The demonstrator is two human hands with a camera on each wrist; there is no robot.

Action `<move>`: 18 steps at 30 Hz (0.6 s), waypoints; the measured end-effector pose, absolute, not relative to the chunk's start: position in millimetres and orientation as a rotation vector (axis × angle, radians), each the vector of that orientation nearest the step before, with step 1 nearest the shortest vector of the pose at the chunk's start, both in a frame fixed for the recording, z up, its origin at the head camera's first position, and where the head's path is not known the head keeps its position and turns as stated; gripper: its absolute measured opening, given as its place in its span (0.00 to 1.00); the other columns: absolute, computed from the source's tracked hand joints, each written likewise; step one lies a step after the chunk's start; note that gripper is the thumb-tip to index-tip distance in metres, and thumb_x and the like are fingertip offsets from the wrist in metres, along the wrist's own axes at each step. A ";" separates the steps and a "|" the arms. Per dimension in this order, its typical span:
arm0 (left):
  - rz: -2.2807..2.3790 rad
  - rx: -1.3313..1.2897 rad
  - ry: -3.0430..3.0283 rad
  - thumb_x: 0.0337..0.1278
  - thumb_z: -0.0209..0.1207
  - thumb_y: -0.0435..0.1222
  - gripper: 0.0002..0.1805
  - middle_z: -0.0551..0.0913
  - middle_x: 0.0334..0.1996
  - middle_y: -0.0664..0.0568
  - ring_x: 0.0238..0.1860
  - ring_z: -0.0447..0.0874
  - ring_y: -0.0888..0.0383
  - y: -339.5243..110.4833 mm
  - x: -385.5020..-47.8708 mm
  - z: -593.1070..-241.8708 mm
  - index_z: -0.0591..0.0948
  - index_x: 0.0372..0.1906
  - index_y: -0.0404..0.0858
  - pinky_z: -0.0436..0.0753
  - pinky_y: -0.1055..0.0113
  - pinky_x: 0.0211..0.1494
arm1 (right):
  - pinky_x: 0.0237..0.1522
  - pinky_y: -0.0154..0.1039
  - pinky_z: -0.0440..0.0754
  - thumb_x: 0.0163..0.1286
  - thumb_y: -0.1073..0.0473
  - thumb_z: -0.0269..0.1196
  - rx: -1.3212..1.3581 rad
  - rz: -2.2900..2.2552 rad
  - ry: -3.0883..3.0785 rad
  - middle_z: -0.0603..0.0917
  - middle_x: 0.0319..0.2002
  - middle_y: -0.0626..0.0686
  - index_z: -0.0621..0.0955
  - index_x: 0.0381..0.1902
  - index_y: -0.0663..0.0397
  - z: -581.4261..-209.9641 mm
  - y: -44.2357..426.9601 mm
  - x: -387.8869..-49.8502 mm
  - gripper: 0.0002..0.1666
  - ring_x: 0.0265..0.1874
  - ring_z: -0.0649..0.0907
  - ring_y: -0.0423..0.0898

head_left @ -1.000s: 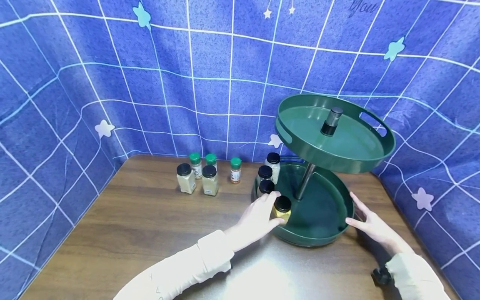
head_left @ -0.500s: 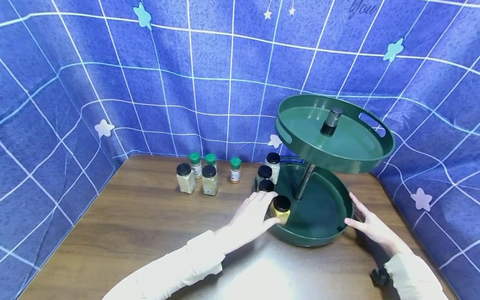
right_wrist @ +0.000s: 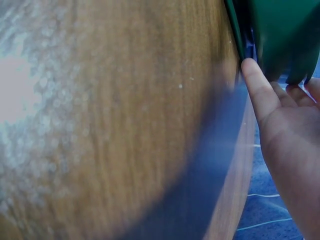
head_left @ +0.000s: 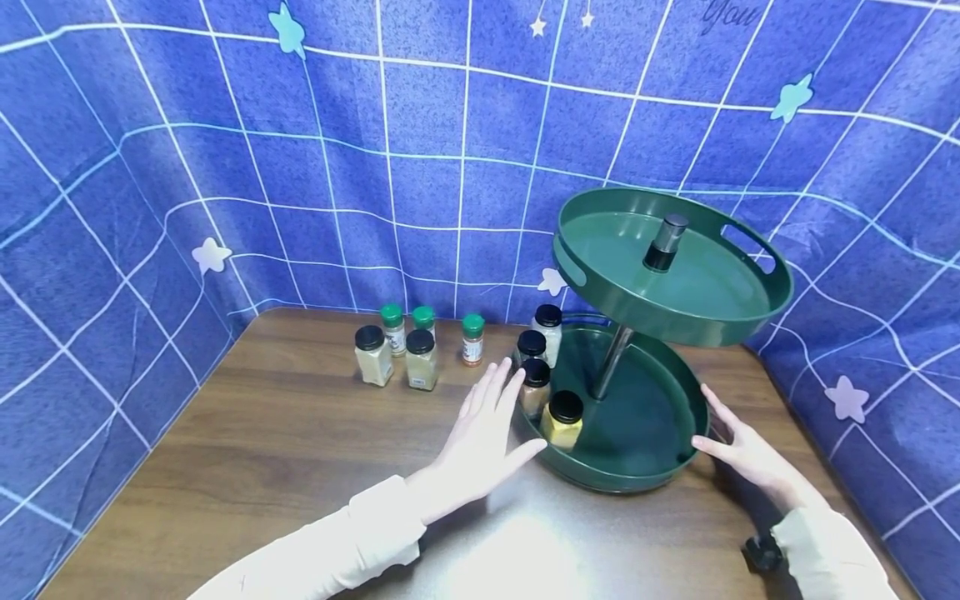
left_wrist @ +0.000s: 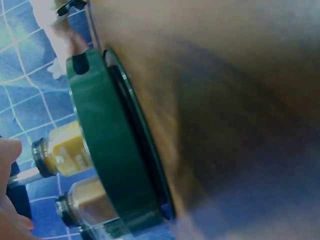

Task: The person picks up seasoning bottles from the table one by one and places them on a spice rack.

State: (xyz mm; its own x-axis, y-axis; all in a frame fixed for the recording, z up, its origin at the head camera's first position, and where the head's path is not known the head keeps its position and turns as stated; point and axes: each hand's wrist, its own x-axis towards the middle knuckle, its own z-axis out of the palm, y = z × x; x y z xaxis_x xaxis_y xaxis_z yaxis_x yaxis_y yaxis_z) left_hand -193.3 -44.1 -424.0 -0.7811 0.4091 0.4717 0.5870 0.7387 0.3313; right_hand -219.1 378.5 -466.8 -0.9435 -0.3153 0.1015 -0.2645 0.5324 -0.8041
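My left hand [head_left: 480, 437], fingers spread and holding nothing, is just left of the lower tray [head_left: 660, 467] of a green two-tier stand. Closest to it in that tray are a black-capped spice jar of yellow powder [head_left: 562, 423] and one of brown powder [head_left: 534, 396]. Two more black-capped jars, a dark one [head_left: 530, 348] and a white one [head_left: 548, 333], stand behind them along the left rim. In the left wrist view, the yellow jar [left_wrist: 67, 150] is upright against the tray wall. My right hand [head_left: 746, 454] touches the lower tray's right side with thumb and fingers extended.
The upper tray [head_left: 675, 283] overhangs the lower one on a metal post [head_left: 611, 362]. Back left on the wooden table [head_left: 300, 467] stand two black-capped jars [head_left: 373, 358] and several green-capped bottles [head_left: 472, 340]. A blue patterned cloth [head_left: 420, 167] surrounds the table.
My left hand has let go of the yellow jar and drawn back to the left, its fingers spreading. The jar stays in the lower tray. My right hand keeps its place.
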 end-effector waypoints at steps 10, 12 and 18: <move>-0.930 -0.658 -2.710 0.55 0.53 0.63 0.52 0.42 0.75 0.45 0.75 0.40 0.46 -41.7 -193.1 -441.0 0.44 0.75 0.42 0.55 0.43 0.71 | 0.50 0.11 0.58 0.67 0.65 0.58 -0.517 -1.401 2.701 0.53 0.68 0.76 0.41 0.75 0.51 -468.3 379.0 -219.4 0.49 0.61 0.57 0.76; -1.002 -0.630 -2.755 0.55 0.53 0.63 0.53 0.43 0.75 0.45 0.75 0.40 0.46 -40.3 -193.6 -444.3 0.44 0.75 0.41 0.56 0.41 0.69 | 0.50 0.11 0.58 0.67 0.65 0.58 -0.521 -1.396 2.706 0.53 0.68 0.76 0.41 0.75 0.51 -468.3 378.8 -219.3 0.49 0.62 0.57 0.75; -1.179 -0.546 -2.847 0.53 0.54 0.64 0.54 0.43 0.75 0.42 0.74 0.41 0.42 -33.7 -195.4 -451.3 0.44 0.75 0.39 0.56 0.38 0.68 | 0.52 0.11 0.58 0.68 0.65 0.58 -0.543 -1.427 2.686 0.50 0.69 0.75 0.40 0.75 0.52 -469.7 380.0 -219.7 0.49 0.66 0.57 0.65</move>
